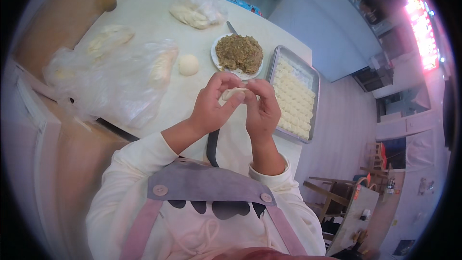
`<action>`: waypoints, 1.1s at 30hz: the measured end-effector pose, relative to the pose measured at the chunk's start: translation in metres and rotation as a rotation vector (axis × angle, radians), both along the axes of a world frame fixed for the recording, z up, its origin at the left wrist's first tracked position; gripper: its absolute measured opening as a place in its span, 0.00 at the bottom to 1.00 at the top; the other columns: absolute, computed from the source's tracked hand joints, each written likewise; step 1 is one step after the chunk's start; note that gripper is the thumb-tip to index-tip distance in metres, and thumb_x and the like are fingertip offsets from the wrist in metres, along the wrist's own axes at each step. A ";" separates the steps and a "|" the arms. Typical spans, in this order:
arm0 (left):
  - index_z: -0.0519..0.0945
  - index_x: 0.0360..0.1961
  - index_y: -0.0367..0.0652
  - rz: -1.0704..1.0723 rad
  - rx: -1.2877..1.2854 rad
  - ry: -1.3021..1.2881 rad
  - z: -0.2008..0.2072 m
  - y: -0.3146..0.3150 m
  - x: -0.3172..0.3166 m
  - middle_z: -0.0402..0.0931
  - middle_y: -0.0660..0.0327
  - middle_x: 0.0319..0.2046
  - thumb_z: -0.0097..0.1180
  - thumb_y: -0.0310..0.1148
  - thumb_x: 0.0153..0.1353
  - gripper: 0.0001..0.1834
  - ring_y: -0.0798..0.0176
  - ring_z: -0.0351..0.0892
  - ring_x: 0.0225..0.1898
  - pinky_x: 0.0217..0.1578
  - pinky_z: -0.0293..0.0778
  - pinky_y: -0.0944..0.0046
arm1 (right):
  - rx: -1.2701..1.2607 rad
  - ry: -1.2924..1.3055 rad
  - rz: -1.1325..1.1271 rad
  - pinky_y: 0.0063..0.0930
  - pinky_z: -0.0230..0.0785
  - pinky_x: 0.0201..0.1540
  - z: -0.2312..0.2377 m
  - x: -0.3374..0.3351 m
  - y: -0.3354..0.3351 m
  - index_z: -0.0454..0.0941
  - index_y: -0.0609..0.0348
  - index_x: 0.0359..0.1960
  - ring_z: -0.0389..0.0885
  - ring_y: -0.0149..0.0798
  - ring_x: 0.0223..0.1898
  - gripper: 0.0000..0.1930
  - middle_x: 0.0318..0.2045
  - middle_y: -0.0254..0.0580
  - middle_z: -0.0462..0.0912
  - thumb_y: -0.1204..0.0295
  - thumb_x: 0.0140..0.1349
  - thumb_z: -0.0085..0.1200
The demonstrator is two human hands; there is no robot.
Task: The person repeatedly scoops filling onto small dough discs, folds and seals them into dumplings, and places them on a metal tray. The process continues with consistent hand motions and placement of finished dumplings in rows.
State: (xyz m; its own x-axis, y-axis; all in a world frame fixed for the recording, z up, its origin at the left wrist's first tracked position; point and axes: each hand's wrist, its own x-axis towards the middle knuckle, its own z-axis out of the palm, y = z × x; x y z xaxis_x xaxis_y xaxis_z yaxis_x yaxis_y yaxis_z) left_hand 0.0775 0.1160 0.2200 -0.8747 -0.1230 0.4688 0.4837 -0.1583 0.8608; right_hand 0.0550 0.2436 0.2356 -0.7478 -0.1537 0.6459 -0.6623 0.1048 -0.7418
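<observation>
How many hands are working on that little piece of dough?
2: the left hand at the left side of the dough piece, and the right hand at its right side. I see no other hands.

Pink-red sign (421, 29) is glowing at far right. Wooden chair (340, 198) is standing lower right, next to a side table (368, 198) that's carrying small items, kind unclear. Pale blue-gray panel (320, 26) is filling upper right. Blue patterned item (245, 6) is showing top center.
</observation>
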 end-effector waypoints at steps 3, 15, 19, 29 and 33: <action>0.77 0.42 0.39 0.033 -0.252 0.192 0.009 -0.010 -0.005 0.75 0.57 0.45 0.52 0.34 0.64 0.11 0.51 0.69 0.56 0.55 0.64 0.54 | -0.112 -0.088 0.099 0.26 0.70 0.48 0.008 0.016 0.003 0.77 0.61 0.43 0.76 0.36 0.45 0.09 0.46 0.45 0.77 0.82 0.62 0.53; 0.80 0.42 0.35 -0.086 -0.397 0.325 0.053 -0.014 0.025 0.76 0.56 0.54 0.44 0.32 0.66 0.14 0.47 0.50 0.70 0.66 0.49 0.50 | -0.411 -0.318 0.443 0.29 0.70 0.55 0.033 0.050 0.003 0.72 0.66 0.55 0.76 0.38 0.52 0.15 0.51 0.49 0.78 0.76 0.69 0.46; 0.79 0.42 0.33 -0.158 -0.182 0.233 0.050 -0.006 0.028 0.75 0.54 0.55 0.39 0.28 0.64 0.16 0.48 0.46 0.71 0.67 0.47 0.50 | -0.312 -0.174 0.336 0.33 0.65 0.58 0.023 0.053 0.002 0.70 0.64 0.57 0.71 0.41 0.57 0.19 0.58 0.54 0.70 0.67 0.69 0.48; 0.79 0.41 0.32 -0.111 -0.125 0.228 0.041 0.000 0.031 0.75 0.52 0.54 0.40 0.26 0.63 0.15 0.51 0.42 0.72 0.67 0.49 0.52 | -0.006 -0.094 0.361 0.46 0.45 0.68 0.039 0.032 -0.008 0.79 0.64 0.47 0.55 0.56 0.68 0.23 0.64 0.65 0.60 0.59 0.71 0.34; 0.80 0.38 0.31 -0.101 -0.058 0.264 0.042 0.003 0.034 0.76 0.52 0.53 0.39 0.25 0.62 0.15 0.52 0.42 0.72 0.67 0.49 0.54 | 0.053 -0.028 0.291 0.48 0.45 0.68 0.040 0.031 -0.010 0.82 0.65 0.40 0.53 0.59 0.69 0.23 0.60 0.69 0.66 0.66 0.70 0.32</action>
State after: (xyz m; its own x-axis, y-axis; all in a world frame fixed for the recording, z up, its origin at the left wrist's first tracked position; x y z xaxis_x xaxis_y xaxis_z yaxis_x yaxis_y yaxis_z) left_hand 0.1119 0.1187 0.2620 -0.7275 -0.0078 0.6860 0.6769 -0.1711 0.7159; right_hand 0.0856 0.2332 0.2754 -0.6850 -0.3973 0.6107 -0.6494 -0.0469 -0.7590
